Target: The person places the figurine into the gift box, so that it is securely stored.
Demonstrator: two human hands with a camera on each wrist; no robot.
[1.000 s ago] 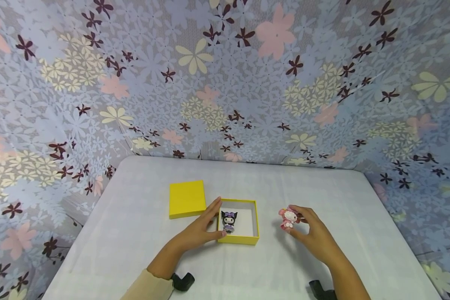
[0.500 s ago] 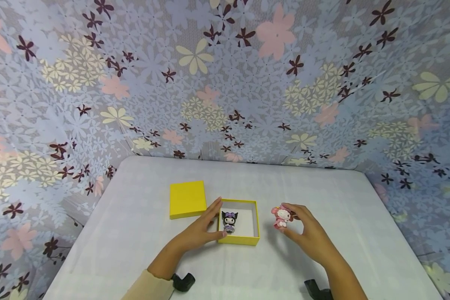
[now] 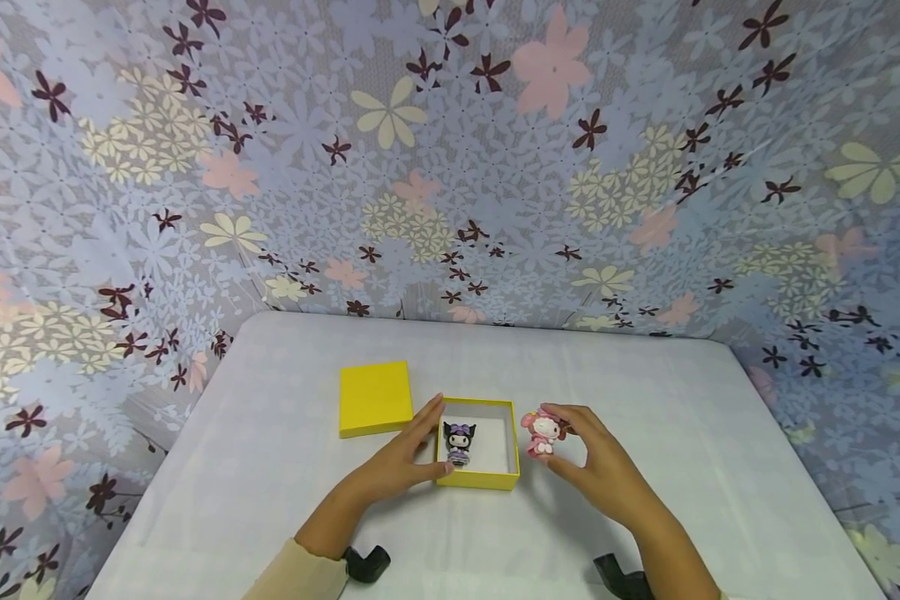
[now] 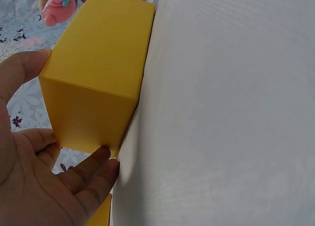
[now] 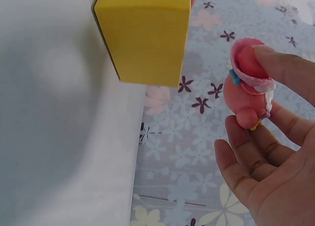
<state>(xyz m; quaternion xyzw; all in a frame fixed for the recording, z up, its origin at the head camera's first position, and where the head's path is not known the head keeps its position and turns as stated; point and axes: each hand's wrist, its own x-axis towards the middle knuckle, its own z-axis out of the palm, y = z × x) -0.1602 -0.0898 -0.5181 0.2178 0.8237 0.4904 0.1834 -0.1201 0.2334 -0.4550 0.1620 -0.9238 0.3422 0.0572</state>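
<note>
My left hand [image 3: 396,463] holds the open yellow box [image 3: 478,481] at its left side, thumb at the near corner and fingers along the left wall. In the left wrist view the thumb and fingertips touch the outside of the box [image 4: 98,44]. Inside, at the left, is a small figurine [image 3: 459,443] with black pointed ears and a purple bow. Just right of the box, my right hand [image 3: 602,467] pinches a pink and white figurine [image 3: 543,433] between thumb and fingers, raised above the table. The right wrist view shows the pink figurine [image 5: 248,90] beside the yellow box [image 5: 147,44].
A yellow square lid [image 3: 376,398] lies on the white-covered table [image 3: 285,400], behind and left of the box. Black devices [image 3: 366,564] sit at both wrists. Behind the table hangs a flower-patterned cloth [image 3: 487,192].
My right hand has carried the pink figurine leftward, close to the right wall of the box. The left hand, box, lid and black-eared figurine have stayed in place.
</note>
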